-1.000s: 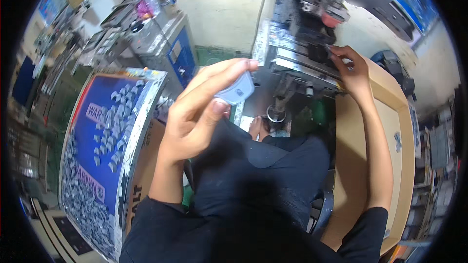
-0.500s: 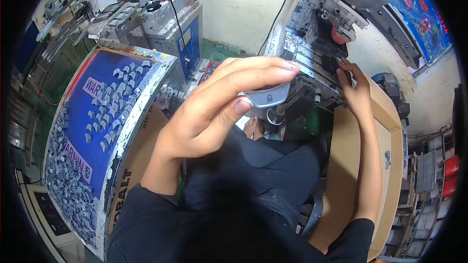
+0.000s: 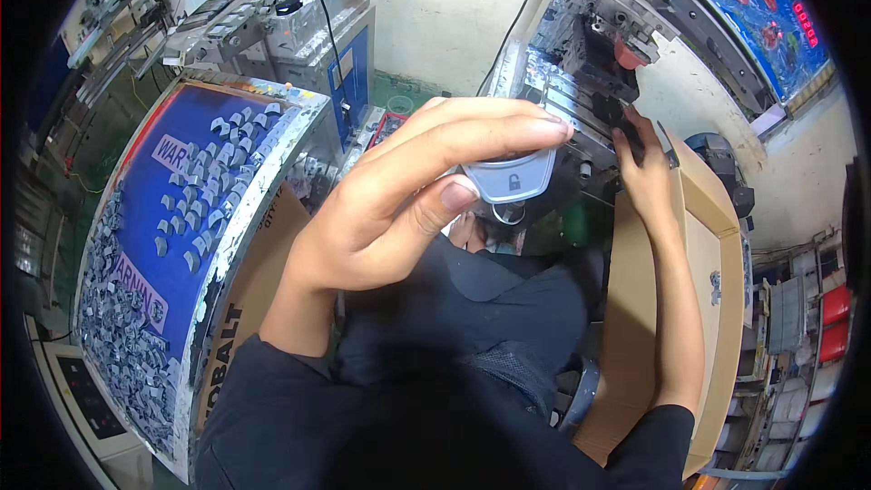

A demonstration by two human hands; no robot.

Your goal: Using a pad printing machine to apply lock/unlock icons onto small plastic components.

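Note:
Between the thumb and fingers of my left hand (image 3: 381, 191), raised in the middle of the view, is a small grey plastic button cap (image 3: 513, 181) with a padlock mark on its face. The fingers cover its upper edge. Farther right, my right hand (image 3: 648, 161) reaches to the machine (image 3: 581, 109), its thumb and fingers bent around a dark part at the end of the metal slide. What the fingertips grip there is hidden.
At left, a blue board (image 3: 154, 191) carries many small grey curved pieces (image 3: 195, 209). An open cardboard box (image 3: 631, 308) stands beside my right arm. A blue control panel (image 3: 762, 18) hangs at upper right, and another machine (image 3: 318, 54) stands at the back left.
My left hand has shifted slightly right, and the button cap's marked face now shows more fully. My right hand has moved slightly left, with its fingers more bent at the dark part.

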